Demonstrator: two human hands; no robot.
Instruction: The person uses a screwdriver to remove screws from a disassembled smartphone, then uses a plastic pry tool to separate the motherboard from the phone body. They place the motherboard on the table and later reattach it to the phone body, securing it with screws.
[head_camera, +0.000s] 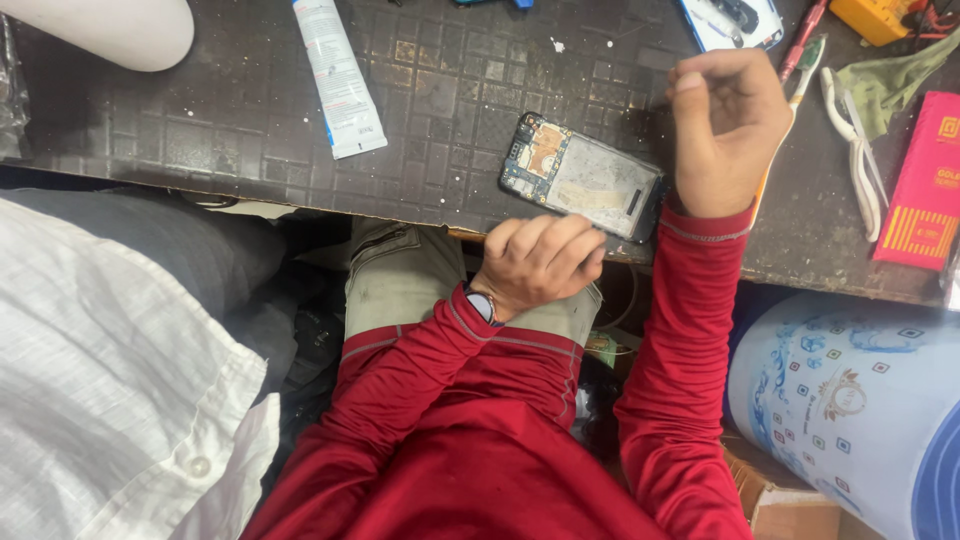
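An opened phone (585, 175) lies back-up on the dark work table (200, 130), its circuit board and bare inner frame exposed. My left hand (540, 262), with a watch on the wrist, is curled into a loose fist at the table's front edge, its fingertips against the phone's near edge. My right hand (725, 130) hovers just right of the phone, fingers curled inward; I see nothing in it. A toothbrush-like tool with an orange handle (808, 60) lies partly hidden behind that hand. Both my sleeves are red.
A white tube (340, 80) lies at the back left. White plastic tweezers (862, 160), a green cloth (890, 80), a red box (925, 180) and a yellow meter (875, 15) sit at the right. Another person in a white shirt (100, 380) sits at my left. A blue-patterned drum (850, 400) stands lower right.
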